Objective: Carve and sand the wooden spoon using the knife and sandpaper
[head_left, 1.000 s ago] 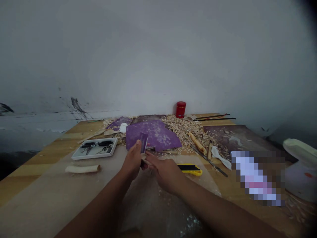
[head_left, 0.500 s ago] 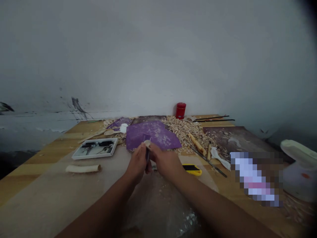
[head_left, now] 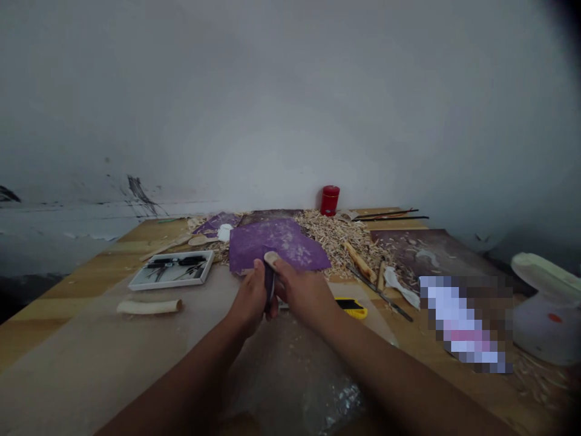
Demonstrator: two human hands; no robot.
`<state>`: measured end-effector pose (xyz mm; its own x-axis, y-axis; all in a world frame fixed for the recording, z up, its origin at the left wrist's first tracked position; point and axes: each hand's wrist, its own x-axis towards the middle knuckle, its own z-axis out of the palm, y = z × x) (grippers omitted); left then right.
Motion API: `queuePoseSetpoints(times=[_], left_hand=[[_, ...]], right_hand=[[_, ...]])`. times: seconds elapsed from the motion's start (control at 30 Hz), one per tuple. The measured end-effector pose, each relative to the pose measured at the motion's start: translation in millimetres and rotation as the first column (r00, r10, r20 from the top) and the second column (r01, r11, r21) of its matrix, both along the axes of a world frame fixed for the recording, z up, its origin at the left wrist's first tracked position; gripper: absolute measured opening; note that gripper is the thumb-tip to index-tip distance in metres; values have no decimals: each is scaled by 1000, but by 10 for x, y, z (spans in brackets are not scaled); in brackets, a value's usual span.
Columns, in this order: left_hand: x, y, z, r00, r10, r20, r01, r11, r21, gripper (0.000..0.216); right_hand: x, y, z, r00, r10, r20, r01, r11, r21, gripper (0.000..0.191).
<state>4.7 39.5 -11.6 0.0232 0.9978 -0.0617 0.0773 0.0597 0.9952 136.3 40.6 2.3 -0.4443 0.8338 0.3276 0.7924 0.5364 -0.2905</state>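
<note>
My two hands meet over the near edge of a dusty purple sandpaper sheet. My right hand is closed around a small pale wooden piece, whose rounded end shows above the thumb; the rest is hidden by the fingers. My left hand is closed against it, thumb up, on a dark purplish folded strip that looks like sandpaper. Just right of my right hand lies a yellow and black utility knife, partly covered by that hand.
A white tray of black-handled tools and a pale wooden stick lie left. Wood shavings spread behind, near a red tin. A thin metal rod, white plastic spoon and whitish container stand or lie right.
The wooden piece's rounded end now shows more fully above my right thumb, and the dark strip between my hands has shifted down. The view has shifted slightly.
</note>
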Motion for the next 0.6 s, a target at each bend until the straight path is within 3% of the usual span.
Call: queuePoseSetpoints(times=[0.1,0.3,0.47,0.6], left_hand=[[-10,10,7,997,54,49,-55,998,13,63],[29,-9,41,1000,6,9,-6,1000,-14,63],[-3,30,60,993,104,57,-105,995,5,62],[21,-3,73,999,44,-4,-44,999,9,61]], right_hand=[[-4,-46,-29,993,111,-49,-112,993,-25,39],[-14,7,-11,998,-51,-23,51,999,19,44],[-26,-77,-49,995,104,-4,-104,995,-2,37],[-14,-7,-32,998,-39,58,36,998,53,44]])
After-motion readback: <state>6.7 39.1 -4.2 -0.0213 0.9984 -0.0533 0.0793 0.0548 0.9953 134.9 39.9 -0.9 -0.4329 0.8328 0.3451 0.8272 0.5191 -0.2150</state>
